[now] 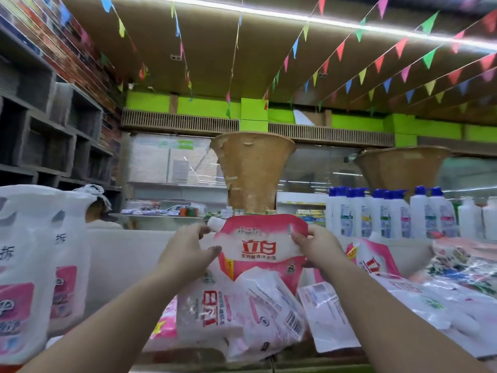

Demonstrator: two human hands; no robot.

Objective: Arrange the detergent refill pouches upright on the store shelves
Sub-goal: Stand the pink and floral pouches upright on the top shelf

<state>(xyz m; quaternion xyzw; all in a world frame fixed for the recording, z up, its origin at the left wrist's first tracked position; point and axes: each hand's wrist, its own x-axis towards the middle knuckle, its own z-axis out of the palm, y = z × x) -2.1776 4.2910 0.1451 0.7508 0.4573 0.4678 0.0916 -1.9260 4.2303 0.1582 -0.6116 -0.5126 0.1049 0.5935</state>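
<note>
Both hands, left (188, 251) and right (318, 247), pinching pouch (259, 249) top corners; best lowered level, base squarely down.

Premises were a retail shop: rows of identical white bottles (390, 214) stood on far right shelving, detergent pouches (258, 305) lay stacked near, bunting (403, 47) hung overhead.
</note>
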